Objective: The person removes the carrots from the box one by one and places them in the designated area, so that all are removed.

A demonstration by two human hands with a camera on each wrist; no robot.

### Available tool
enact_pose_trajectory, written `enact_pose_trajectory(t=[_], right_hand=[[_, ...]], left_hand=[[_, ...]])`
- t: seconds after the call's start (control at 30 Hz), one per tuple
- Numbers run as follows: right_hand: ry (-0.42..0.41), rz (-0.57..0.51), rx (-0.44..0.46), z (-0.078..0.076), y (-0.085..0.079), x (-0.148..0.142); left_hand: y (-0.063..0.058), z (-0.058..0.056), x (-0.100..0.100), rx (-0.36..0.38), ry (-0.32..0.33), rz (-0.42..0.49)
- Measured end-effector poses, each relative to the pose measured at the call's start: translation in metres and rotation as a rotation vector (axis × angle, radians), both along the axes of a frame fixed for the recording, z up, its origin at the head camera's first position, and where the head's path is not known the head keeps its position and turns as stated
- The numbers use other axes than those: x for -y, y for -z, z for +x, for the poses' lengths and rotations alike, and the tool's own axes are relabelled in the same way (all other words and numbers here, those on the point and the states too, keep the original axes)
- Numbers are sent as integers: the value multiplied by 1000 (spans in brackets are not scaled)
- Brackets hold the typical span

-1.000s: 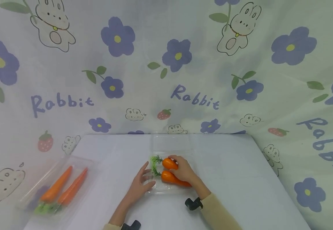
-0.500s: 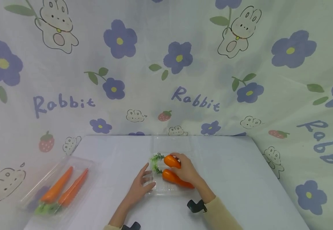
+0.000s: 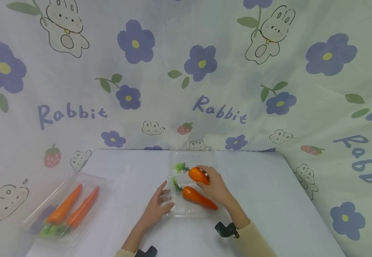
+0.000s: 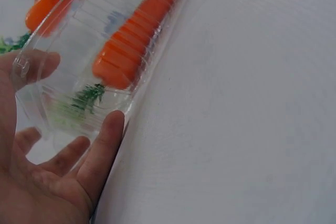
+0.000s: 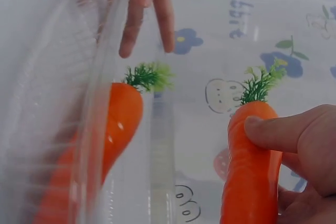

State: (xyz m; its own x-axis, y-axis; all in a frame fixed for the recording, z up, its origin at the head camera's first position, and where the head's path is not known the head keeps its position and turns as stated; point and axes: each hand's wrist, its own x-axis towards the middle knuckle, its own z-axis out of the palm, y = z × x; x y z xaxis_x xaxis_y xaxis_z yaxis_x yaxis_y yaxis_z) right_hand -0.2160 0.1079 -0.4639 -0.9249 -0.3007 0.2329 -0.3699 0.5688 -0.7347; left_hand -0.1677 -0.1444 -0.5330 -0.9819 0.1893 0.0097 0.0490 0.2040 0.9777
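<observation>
My right hand (image 3: 217,186) pinches a toy orange carrot (image 3: 197,175) near its leafy end, thumb on top. In the right wrist view this carrot (image 5: 249,166) hangs outside the wall of a clear plastic box. A second toy carrot (image 3: 199,198) lies inside that clear box (image 3: 190,215), its green top toward the left. My left hand (image 3: 156,207) is at the box's left end with its fingers spread. In the left wrist view the thumb (image 4: 44,66) lies by the rim, and the fingertips touch or nearly touch the outer wall.
Another clear box (image 3: 86,178) with two carrots (image 3: 64,207) stands at the table's left edge. The open lid (image 3: 192,159) of the middle box extends toward the back. A printed rabbit-and-flower cloth (image 3: 166,100) hangs behind the white table (image 3: 263,192).
My right hand has moved back and to the right with its carrot, drawing it apart from the second carrot, whose leaves now lie separate. The left hand has stayed in place.
</observation>
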Motion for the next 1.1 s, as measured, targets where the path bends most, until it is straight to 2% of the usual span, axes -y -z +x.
enact_pose_trajectory(t=[0.17,0.27,0.53,0.83,0.9,1.1], right_hand=[[49,-33,-33,-1,-7,-11],[87,-49,-47,-3,-9,-17],[179,-118,-36,-8,-8,-34],[272,-149,-35,-11,1,-55],[300,-168,-19,-12,3,-58],[390,-224,83,-15,9,-65]], left_hand=[[20,-6,1,-2,-41,-27],[25,-8,3,-4,-50,-25],[26,-9,3,-21,-43,-15],[28,-10,3,-28,-23,-13],[26,-10,2,-26,-22,-18],[-1,-1,0,-17,-4,-15]])
